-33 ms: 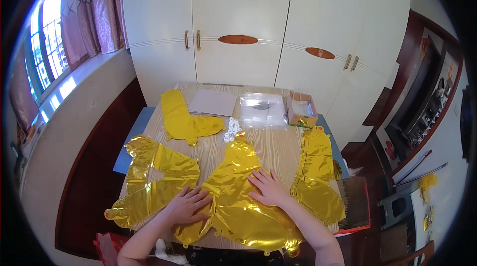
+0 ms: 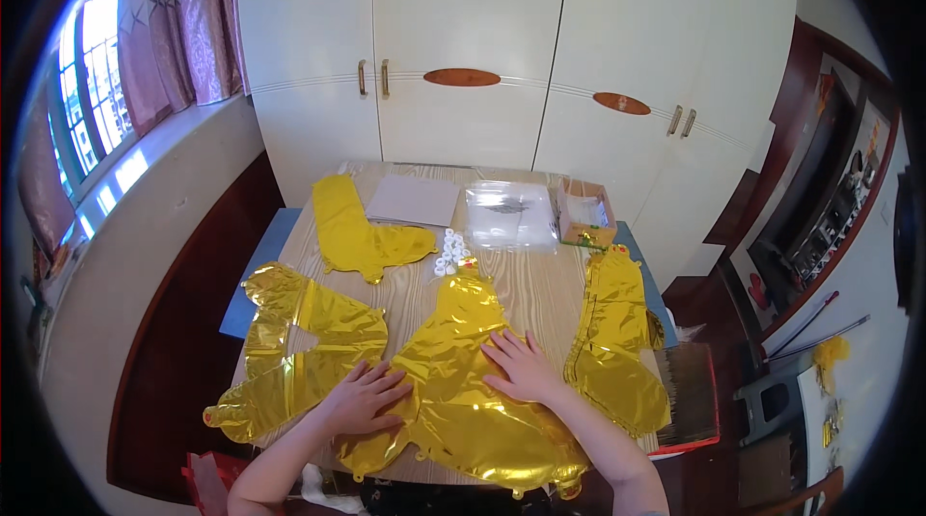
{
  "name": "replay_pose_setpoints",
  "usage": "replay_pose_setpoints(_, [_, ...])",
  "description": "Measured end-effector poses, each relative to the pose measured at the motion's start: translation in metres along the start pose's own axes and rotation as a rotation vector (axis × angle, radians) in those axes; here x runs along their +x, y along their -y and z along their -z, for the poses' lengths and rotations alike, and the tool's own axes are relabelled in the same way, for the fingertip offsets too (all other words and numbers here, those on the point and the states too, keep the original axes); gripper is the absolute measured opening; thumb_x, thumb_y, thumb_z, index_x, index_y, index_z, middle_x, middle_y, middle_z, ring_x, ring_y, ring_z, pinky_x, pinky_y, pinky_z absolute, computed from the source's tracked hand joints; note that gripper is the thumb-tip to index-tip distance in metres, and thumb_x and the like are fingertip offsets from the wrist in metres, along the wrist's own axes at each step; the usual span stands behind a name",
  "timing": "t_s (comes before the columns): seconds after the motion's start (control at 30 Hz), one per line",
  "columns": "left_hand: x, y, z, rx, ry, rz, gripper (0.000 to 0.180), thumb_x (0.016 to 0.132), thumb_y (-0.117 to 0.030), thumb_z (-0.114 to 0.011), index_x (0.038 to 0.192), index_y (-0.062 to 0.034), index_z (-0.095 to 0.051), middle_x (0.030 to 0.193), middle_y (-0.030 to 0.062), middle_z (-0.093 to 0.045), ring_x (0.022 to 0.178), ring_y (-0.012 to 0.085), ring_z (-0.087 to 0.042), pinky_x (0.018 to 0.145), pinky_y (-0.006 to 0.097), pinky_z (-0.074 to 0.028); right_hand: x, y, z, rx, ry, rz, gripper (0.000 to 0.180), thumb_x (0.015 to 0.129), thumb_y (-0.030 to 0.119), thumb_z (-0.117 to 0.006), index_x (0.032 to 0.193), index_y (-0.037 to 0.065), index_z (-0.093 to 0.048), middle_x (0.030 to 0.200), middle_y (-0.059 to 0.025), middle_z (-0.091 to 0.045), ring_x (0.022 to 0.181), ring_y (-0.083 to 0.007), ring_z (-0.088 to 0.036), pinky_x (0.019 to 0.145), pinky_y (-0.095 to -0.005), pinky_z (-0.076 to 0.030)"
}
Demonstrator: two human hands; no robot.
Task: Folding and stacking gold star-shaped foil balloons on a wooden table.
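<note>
A flat, uninflated gold foil balloon lies across the near middle of the table. My left hand rests palm down on its left part, fingers stretched out. On its right side lies my right hand, flat with the fingers spread. Neither hand grips anything. To the left is another flat gold foil balloon with a gap in its middle, its edge close to my left fingers. A third gold foil balloon lies right of my right hand. Farther off at the left is an L-shaped gold foil balloon.
Small white rolls cluster at mid-table. Behind them are grey-white sheets, a stack of clear plastic bags and an open cardboard box. A red-edged box stands beside the table's right edge. White cupboards border the far side.
</note>
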State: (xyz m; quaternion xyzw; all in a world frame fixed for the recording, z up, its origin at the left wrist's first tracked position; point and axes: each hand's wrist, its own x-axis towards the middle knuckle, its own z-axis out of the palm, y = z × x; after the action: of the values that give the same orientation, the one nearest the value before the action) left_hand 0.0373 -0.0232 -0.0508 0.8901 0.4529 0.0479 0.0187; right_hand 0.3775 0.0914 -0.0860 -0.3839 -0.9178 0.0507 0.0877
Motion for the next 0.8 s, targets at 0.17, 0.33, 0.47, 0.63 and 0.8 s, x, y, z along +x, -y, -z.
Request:
replay_pose_setpoints(0.17, [0.014,0.010,0.012,-0.157,0.012,-0.005,0.056,0.091,-0.049,-0.055,0.132,-0.0105,-0.055,0.138,0.0144,-0.050,0.135,0.0326,-0.039,0.113,0.050,-0.026,-0.016,0.005,0.001,-0.011,-0.011,0.004,0.065,0.092,0.055,-0.049,0.143,0.015,-0.043,0.149,-0.0121,-0.039,0.142,-0.0314,-0.030,0.114,-0.0618,-0.011])
replay_pose_setpoints(0.33, [0.045,0.009,-0.007,-0.247,-0.091,0.032,0.061,0.091,-0.048,-0.056,0.134,-0.0056,-0.050,0.141,0.0165,-0.047,0.136,0.0324,-0.038,0.114,0.049,-0.025,-0.018,-0.001,0.001,0.029,0.018,0.055,0.064,0.091,0.054,-0.051,0.142,0.016,-0.044,0.149,-0.0078,-0.040,0.142,-0.0296,-0.031,0.114,-0.0629,-0.009])
replay_pose_setpoints(0.47, [0.054,0.002,-0.026,-0.149,-0.118,0.037,0.066,0.091,-0.050,-0.055,0.140,-0.0070,-0.043,0.144,0.0157,-0.044,0.137,0.0324,-0.036,0.114,0.051,-0.024,-0.022,-0.002,0.005,0.043,0.056,0.113,0.064,0.091,0.053,-0.053,0.143,0.018,-0.044,0.150,-0.0045,-0.040,0.142,-0.0283,-0.031,0.114,-0.0637,-0.008])
replay_pose_setpoints(0.63, [0.053,-0.001,-0.025,-0.029,-0.095,-0.009,0.065,0.091,-0.051,-0.054,0.141,-0.0118,-0.043,0.145,0.0140,-0.043,0.138,0.0332,-0.035,0.113,0.053,-0.024,-0.025,0.000,0.005,0.010,0.023,0.127,0.060,0.094,0.054,-0.047,0.143,0.020,-0.044,0.149,-0.0040,-0.041,0.141,-0.0271,-0.032,0.114,-0.0635,-0.008])
replay_pose_setpoints(0.8, [0.050,-0.003,-0.024,-0.061,-0.097,0.007,0.064,0.091,-0.051,-0.054,0.141,-0.0129,-0.043,0.145,0.0134,-0.043,0.138,0.0338,-0.035,0.113,0.054,-0.023,-0.031,0.006,0.003,0.013,0.013,0.111,0.061,0.094,0.054,-0.046,0.143,0.019,-0.044,0.149,-0.0060,-0.040,0.141,-0.0296,-0.032,0.113,-0.0643,-0.010])
